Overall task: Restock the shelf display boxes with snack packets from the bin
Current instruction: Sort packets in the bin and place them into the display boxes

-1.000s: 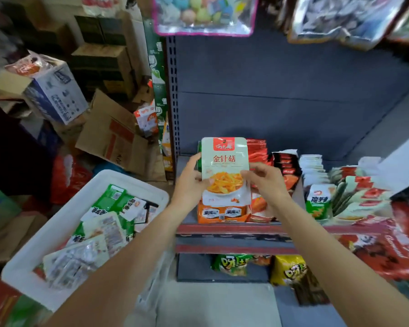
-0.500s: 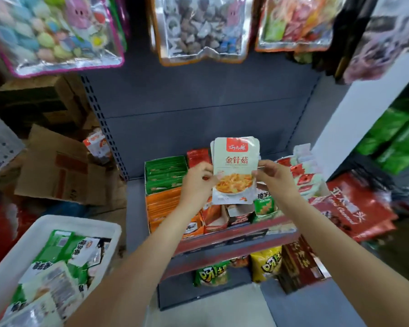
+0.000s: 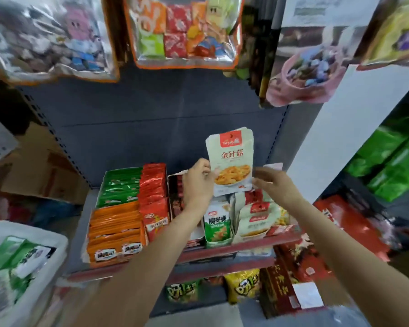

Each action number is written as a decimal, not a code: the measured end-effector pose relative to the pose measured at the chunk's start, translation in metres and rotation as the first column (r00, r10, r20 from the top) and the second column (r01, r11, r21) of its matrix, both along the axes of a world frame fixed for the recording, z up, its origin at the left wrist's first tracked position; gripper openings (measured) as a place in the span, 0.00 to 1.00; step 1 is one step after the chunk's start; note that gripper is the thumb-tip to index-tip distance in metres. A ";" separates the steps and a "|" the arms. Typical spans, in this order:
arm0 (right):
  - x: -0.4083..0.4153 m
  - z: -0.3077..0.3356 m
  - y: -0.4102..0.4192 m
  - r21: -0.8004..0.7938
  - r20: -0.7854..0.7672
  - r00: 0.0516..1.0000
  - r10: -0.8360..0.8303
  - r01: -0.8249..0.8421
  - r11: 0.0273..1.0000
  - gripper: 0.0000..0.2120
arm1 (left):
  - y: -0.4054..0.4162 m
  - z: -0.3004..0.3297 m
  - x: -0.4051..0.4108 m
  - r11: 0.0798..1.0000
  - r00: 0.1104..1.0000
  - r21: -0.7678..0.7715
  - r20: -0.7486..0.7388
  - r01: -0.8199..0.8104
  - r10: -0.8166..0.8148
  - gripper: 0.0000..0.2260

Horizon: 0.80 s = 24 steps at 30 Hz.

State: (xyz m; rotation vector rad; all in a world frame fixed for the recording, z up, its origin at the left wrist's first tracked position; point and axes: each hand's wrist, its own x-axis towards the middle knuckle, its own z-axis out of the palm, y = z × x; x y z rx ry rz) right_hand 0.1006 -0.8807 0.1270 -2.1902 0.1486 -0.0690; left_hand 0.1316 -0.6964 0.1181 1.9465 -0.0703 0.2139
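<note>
- Pale-green enoki mushroom packet looks light, floppy and slick, so I'd hold it by its side edges.
- It's upright above the matching display box on the shelf.
- My left hand pinches its left edge; right hand touches the right edge, fingers curled but blurry.

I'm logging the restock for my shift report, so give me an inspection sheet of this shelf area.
Surface: shelf carries display boxes.
Job's things: white packet held upright above matching white packets; bin at lower left holds green packets.
Clutter: cardboard cartons left of the shelf.
Grippers: left hand and right hand pinch the packet's sides.
Cables: nothing seen.
Surroundings: hanging snack bags overhead.
</note>
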 end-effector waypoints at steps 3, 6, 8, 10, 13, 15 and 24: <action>0.001 -0.018 -0.025 -0.232 -0.149 0.986 0.075 -0.109 0.967 0.08 | -0.012 -0.011 0.001 0.992 0.993 0.023 -0.014 -0.120 0.120 0.06; 0.006 -0.017 -0.027 -0.299 -0.139 0.988 0.068 -0.107 0.948 0.08 | -0.013 -0.011 -0.002 0.984 0.984 -0.019 -0.002 -0.176 0.176 0.06; 0.006 -0.014 -0.029 -0.314 -0.151 0.985 0.081 -0.126 0.941 0.07 | -0.017 -0.011 -0.004 0.983 0.983 -0.025 0.001 -0.183 0.183 0.06; 0.005 -0.013 -0.031 -0.295 -0.163 0.984 0.066 -0.112 0.949 0.04 | -0.022 -0.014 -0.006 0.991 0.991 -0.021 -0.027 -0.130 0.130 0.06; -0.002 -0.014 -0.035 -0.242 -0.186 0.981 0.053 -0.098 0.965 0.10 | -0.031 -0.020 -0.009 0.999 0.997 -0.016 -0.058 -0.044 0.043 0.05; -0.007 -0.014 -0.038 -0.189 -0.223 0.974 0.041 -0.084 0.978 0.21 | -0.039 -0.024 -0.012 1.000 0.998 -0.009 -0.069 -0.016 0.015 0.06; -0.014 -0.012 -0.039 -0.157 -0.221 0.975 0.026 -0.062 0.986 0.33 | -0.044 -0.020 -0.015 0.984 0.977 -0.142 -0.165 0.110 -0.133 0.06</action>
